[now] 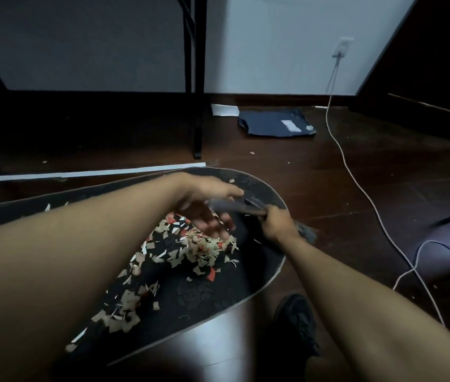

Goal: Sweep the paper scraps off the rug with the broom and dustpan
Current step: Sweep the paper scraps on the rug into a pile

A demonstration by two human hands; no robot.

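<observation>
A dark rug with a rounded end lies on the wooden floor. A pile of beige, white and red paper scraps sits on it, with more scraps trailing toward me. My right hand grips the brown handle of a small broom, whose grey bristles show just behind the hand at the rug's right edge. My left hand hovers over the pile with its thumb stretched out. A blurred grey piece crosses its palm toward my right hand. The blur hides whether the fingers hold it.
A white cable runs from a wall socket across the floor on the right. A dark blue parcel bag lies near the wall. A black table leg stands behind the rug, a white strip along its far edge. My shoe is by the rug.
</observation>
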